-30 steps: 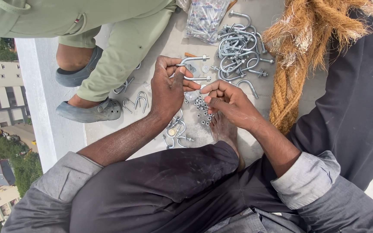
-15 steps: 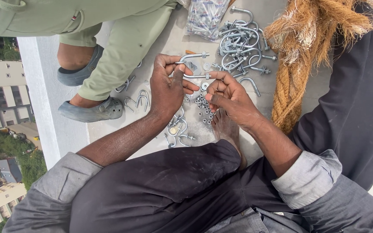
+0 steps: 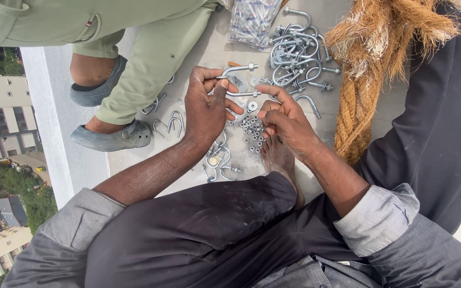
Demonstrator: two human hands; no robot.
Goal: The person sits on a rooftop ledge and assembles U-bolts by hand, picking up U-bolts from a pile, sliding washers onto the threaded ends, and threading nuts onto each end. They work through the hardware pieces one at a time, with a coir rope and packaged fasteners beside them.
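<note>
Drawn closer since a second ago, the right hand (image 3: 289, 124) now sits just beside the threaded ends of the U-bolt (image 3: 237, 80) pinched in the left hand (image 3: 206, 106). Head view: the bolt's long axis runs left to right, legs pointing at the right hand, whose narrowed fingertips seem to pinch something too small to tell. Loose nuts (image 3: 252, 130) lie on the concrete surface (image 3: 209, 50) just below; more U-bolts (image 3: 297, 48) farther off, a rope (image 3: 369, 80) at right.

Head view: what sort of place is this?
Probably a high rooftop or ledge used as an outdoor work spot. A white parapet edge drops off to buildings far below; U-bolts, nuts and thick rope lie on bare concrete.
</note>
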